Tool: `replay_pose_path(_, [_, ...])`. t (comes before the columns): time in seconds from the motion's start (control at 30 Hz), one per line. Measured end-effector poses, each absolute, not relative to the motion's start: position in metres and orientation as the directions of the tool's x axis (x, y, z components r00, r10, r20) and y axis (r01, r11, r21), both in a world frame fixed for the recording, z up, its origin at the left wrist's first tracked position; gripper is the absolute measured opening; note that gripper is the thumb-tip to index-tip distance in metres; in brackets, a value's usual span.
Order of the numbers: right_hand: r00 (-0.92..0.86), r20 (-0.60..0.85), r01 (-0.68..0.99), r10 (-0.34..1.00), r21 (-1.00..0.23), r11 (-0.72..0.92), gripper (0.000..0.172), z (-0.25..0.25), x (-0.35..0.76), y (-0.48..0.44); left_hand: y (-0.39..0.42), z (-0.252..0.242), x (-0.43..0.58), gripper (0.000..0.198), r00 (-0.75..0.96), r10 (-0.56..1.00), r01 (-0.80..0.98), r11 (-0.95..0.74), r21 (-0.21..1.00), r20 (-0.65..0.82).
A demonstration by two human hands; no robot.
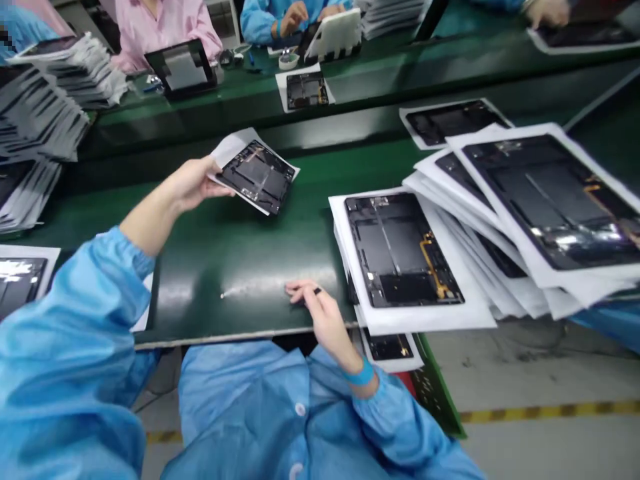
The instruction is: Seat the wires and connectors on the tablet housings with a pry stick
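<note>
My left hand (197, 185) is raised above the green bench and grips the edge of a tablet back panel (257, 177), a dark shell with exposed inner parts resting on a white paper sheet. My right hand (320, 313) sits low near the bench's front edge, its fingers pinching a small black piece (317, 291). Just to the right of that hand, a similar open tablet panel (400, 250) with a gold flex strip lies on white paper, on top of a fanned stack of papered panels (545, 207).
The green workbench (225, 267) has a pale front edge, with a grey floor to the right. A further papered panel (20, 280) lies at the left. Tall stacks of panels (45, 113) stand at the far left. Co-workers in smocks (170, 30) handle tablets at a second bench beyond.
</note>
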State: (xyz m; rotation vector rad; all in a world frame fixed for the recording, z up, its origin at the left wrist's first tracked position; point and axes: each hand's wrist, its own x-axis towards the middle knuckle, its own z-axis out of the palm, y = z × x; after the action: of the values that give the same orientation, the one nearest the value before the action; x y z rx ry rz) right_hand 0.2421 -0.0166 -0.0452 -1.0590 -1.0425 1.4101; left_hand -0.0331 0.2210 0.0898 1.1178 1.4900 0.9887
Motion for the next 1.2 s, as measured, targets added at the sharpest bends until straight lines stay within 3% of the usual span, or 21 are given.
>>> replay_pose_path(0.1, [-0.094, -0.155, -0.367, 0.983, -0.913, -0.179, 0.064, -0.044, 0.244, -0.014, 0.117, 0.063, -0.03, 0.023, -0.178, 0.95, 0.043, 0.267, 0.963, -0.255])
replay_pose_path(0.3, [-0.174, -0.275, -0.525, 0.946, -0.787, -0.325, 0.05, -0.038, 0.254, -0.021, -0.069, 0.008, -0.008, 0.038, -0.344, 0.852, -0.055, 0.402, 0.914, -0.395])
replay_pose_path(0.43, [-0.176, -0.247, -0.46, 0.953, -0.835, -0.301, 0.05, -0.039, 0.256, -0.023, -0.126, -0.005, -0.007, 0.054, -0.281, 0.809, 0.041, 0.547, 0.836, -0.515])
replay_pose_path(0.5, [-0.17, -0.231, -0.414, 0.958, -0.865, -0.282, 0.052, -0.038, 0.255, -0.024, -0.138, -0.006, -0.016, 0.064, -0.33, 0.805, 0.195, 0.57, 0.798, -0.493])
replay_pose_path(0.6, [-0.168, -0.222, -0.345, 0.96, -0.899, -0.268, 0.05, -0.033, 0.254, -0.027, -0.145, -0.011, -0.033, 0.068, -0.414, 0.895, 0.638, 0.414, 0.65, -0.164])
replay_pose_path(0.7, [-0.186, -0.248, -0.318, 0.951, -0.9, -0.297, 0.045, -0.026, 0.254, -0.031, -0.145, -0.022, -0.045, 0.062, -0.173, 0.978, 0.885, 0.104, 0.454, 0.113])
replay_pose_path(0.8, [-0.202, -0.287, -0.295, 0.937, -0.894, -0.337, 0.046, -0.019, 0.25, -0.034, -0.144, -0.032, -0.052, 0.072, 0.003, 0.993, 0.901, -0.054, 0.429, 0.12])
replay_pose_path(0.97, [-0.211, -0.282, -0.222, 0.936, -0.919, -0.327, 0.048, -0.018, 0.235, -0.037, -0.146, -0.034, -0.064, 0.093, 0.081, 0.997, 0.871, -0.078, 0.486, 0.015])
replay_pose_path(1.1, [-0.226, -0.211, -0.141, 0.951, -0.959, -0.247, 0.05, -0.023, 0.227, -0.038, -0.143, -0.033, -0.073, 0.076, 0.12, 0.992, 0.868, -0.129, 0.479, 0.05])
replay_pose_path(1.2, [-0.211, -0.006, 0.019, 0.977, -1.0, -0.002, 0.048, -0.028, 0.228, -0.033, -0.14, -0.031, -0.073, 0.073, 0.151, 0.981, 0.887, -0.19, 0.422, 0.124])
